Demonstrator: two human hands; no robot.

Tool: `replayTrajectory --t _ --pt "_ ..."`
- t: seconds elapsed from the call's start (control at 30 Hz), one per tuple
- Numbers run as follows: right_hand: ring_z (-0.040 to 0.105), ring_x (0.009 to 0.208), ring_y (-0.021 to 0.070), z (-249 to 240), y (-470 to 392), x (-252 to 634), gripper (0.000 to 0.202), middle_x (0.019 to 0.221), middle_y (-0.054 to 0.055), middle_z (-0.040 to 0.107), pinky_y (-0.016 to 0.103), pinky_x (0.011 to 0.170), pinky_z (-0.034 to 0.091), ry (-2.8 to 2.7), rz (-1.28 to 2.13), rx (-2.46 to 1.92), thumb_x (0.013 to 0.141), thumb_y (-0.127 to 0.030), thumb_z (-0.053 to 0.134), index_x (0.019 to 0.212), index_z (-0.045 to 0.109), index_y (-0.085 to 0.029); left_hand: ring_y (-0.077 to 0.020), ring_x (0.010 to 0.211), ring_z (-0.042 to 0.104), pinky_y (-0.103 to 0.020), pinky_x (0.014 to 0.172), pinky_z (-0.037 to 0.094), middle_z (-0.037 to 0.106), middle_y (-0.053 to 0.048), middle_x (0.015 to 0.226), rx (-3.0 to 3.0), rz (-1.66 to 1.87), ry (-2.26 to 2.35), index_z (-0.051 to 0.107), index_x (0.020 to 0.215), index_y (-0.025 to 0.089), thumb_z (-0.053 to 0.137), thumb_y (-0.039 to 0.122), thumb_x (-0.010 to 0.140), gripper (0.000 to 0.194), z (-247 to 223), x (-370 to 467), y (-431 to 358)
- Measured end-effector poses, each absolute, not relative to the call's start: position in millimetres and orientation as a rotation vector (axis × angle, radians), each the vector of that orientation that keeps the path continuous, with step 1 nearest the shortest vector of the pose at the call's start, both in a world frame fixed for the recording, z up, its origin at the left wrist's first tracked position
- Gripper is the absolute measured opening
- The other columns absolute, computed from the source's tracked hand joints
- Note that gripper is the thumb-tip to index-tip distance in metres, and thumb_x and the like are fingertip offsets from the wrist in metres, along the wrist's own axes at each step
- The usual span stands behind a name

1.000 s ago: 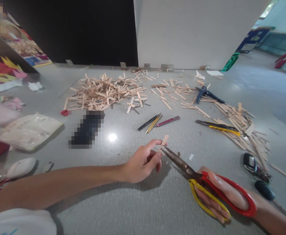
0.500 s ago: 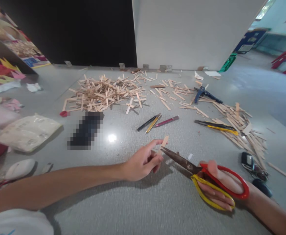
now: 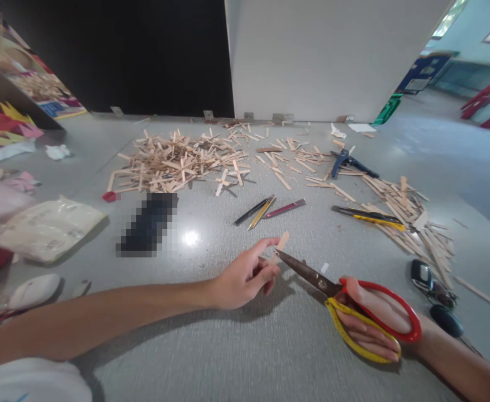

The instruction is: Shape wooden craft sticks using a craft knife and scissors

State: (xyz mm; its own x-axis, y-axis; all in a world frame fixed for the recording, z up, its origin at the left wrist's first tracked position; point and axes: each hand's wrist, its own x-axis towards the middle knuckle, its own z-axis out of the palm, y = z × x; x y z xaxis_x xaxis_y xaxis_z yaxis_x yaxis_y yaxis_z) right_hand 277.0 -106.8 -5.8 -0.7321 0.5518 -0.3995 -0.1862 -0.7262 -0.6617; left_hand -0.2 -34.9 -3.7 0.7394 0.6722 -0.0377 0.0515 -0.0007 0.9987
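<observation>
Between the fingers of my left hand (image 3: 245,277) is a small flat wooden stick (image 3: 283,242), its rounded upper end sticking out past the index finger. My right hand (image 3: 368,315) grips a pair of scissors (image 3: 307,273) with one red and one yellow handle loop. The blade tips point left and meet the stick near its middle, close to my left fingertips; whether they cut into it I cannot tell. Beyond my hands lie a black, a yellow and a dark red slim tool, the red one (image 3: 285,208) apart from the other two. A white scrap (image 3: 325,267) lies behind the blades.
A heap of joined wooden sticks (image 3: 181,159) lies at the back left. Loose sticks (image 3: 389,195), a yellow-black cutter (image 3: 368,216) and a blue-handled tool (image 3: 345,162) are on the right, with keys (image 3: 433,285) nearer. Left are a plastic packet (image 3: 52,229) and a white mouse (image 3: 35,290).
My right hand and the scissors have shifted slightly left, with the handles a little closer together. The stick shows a bit more narrowly upright; my left hand has hardly moved.
</observation>
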Motion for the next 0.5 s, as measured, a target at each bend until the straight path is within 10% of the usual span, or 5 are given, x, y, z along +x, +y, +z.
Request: replayTrajectory --t 0.33,0.5 --pt "0.027 0.010 -0.0003 -16.0 -109.0 271.3 0.092 0.025 -0.009 0.036 0.014 0.030 0.032 -0.489 2.692 -0.434 0.098 -0.081 -0.004 0.045 0.033 -0.016 -0.0134 0.059 0.052 -0.024 0.058 0.041 0.056 0.007 0.066 1.475 0.654 0.663 0.046 0.147 0.015 0.052 0.061 0.109 0.060 -4.4 2.8 -33.1" --pt "0.024 0.009 -0.0004 -19.8 -110.9 268.7 0.090 0.026 -0.011 0.037 0.012 0.027 0.028 -0.379 2.721 -0.307 0.091 -0.093 0.010 0.047 0.029 -0.018 -0.0102 0.049 0.042 -0.021 0.049 0.035 0.060 0.006 0.065 1.437 0.638 0.633 0.050 0.147 0.016 0.051 0.063 0.109 0.060 -5.3 3.0 -29.9"
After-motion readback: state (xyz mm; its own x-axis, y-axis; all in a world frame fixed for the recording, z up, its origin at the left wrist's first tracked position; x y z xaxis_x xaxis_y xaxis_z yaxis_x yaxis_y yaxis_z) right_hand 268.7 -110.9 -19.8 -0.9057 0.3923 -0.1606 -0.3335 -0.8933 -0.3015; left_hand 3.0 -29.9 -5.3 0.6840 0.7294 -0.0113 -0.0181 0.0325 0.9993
